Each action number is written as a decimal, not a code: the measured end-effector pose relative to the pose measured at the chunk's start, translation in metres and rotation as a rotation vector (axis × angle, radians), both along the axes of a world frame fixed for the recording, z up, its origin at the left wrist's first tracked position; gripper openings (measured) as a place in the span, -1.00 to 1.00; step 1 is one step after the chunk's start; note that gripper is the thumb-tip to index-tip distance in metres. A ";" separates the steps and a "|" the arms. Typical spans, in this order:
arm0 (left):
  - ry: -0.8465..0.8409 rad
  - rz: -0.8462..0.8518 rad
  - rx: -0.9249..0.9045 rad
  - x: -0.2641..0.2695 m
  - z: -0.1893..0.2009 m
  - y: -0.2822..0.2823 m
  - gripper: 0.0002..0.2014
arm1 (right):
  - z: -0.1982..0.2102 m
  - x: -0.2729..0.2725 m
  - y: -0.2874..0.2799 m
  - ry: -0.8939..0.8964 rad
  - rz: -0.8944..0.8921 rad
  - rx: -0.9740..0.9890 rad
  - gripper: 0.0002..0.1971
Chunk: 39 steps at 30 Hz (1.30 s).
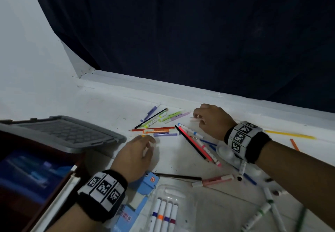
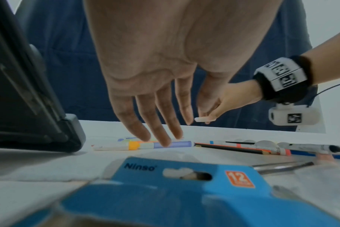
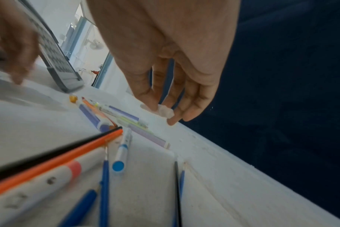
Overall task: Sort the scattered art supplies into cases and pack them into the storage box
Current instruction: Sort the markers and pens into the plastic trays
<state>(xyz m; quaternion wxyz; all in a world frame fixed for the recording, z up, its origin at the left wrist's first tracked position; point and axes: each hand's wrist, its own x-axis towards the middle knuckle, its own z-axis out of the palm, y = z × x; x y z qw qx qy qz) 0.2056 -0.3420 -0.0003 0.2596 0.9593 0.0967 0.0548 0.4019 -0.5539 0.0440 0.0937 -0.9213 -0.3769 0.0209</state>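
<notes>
A white table (image 1: pixel 101 105) ends at a raised ledge along its far edge, against a dark blue curtain (image 1: pixel 199 32). Bare surface lies at far left; a grey-lidded storage box (image 1: pixel 59 134) stands at left. Pens and pencils lie scattered across the middle and right. The left hand (image 1: pixel 135 156), palm down with fingers straight, reaches toward a purple marker (image 2: pixel 173 144) and holds nothing. The right hand (image 1: pixel 213 121), farther off beside the ledge, pinches a small pale cap (image 3: pixel 164 111) in curled fingers. A blue pencil carton (image 2: pixel 184 192) lies nearest.
</notes>
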 end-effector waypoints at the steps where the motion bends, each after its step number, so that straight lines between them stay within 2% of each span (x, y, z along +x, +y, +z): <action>1: -0.031 0.057 0.047 0.003 0.003 0.002 -0.76 | 0.003 -0.008 -0.004 -0.005 0.002 0.028 -0.77; 2: -0.042 0.094 0.082 0.008 0.003 0.005 -0.72 | 0.006 -0.015 -0.009 -0.005 0.001 0.065 -0.78; 6: 0.155 0.147 0.213 0.027 -0.003 0.017 -0.59 | 0.015 -0.046 -0.029 0.036 -0.008 0.257 -0.85; 11: 0.327 0.084 0.438 0.035 0.014 -0.001 -0.63 | 0.027 -0.089 -0.058 0.030 0.008 0.485 -0.79; 13: 0.353 0.077 0.466 0.042 0.011 0.003 -0.64 | 0.035 -0.108 -0.071 0.061 -0.022 0.547 -0.77; 18: 0.360 0.122 0.495 0.046 -0.004 0.018 -0.67 | 0.051 -0.154 -0.105 0.224 -0.057 0.563 -0.75; 23: 0.367 0.096 0.534 0.040 0.002 0.011 -0.70 | 0.050 -0.191 -0.132 0.251 -0.043 0.580 -0.76; 25: 0.296 0.088 0.523 0.030 0.012 0.007 -0.73 | 0.050 -0.201 -0.143 0.241 -0.036 0.587 -0.76; 30: -0.021 -0.016 0.415 -0.010 0.042 -0.030 -0.83 | 0.048 -0.226 -0.169 0.247 -0.060 0.659 -0.73; 33: -0.215 -0.138 0.343 -0.041 0.062 -0.064 -0.86 | 0.047 -0.245 -0.186 0.272 -0.100 0.698 -0.73; 35: -0.300 -0.233 0.228 -0.064 0.074 -0.091 -0.88 | 0.044 -0.258 -0.200 0.315 -0.132 0.700 -0.80; 37: -0.303 -0.305 0.065 -0.090 0.084 -0.119 -0.92 | 0.040 -0.270 -0.215 0.361 -0.142 0.659 -0.83; 39: -0.180 -0.376 -0.116 -0.116 0.084 -0.145 -0.94 | 0.034 -0.281 -0.229 0.382 -0.107 0.572 -0.81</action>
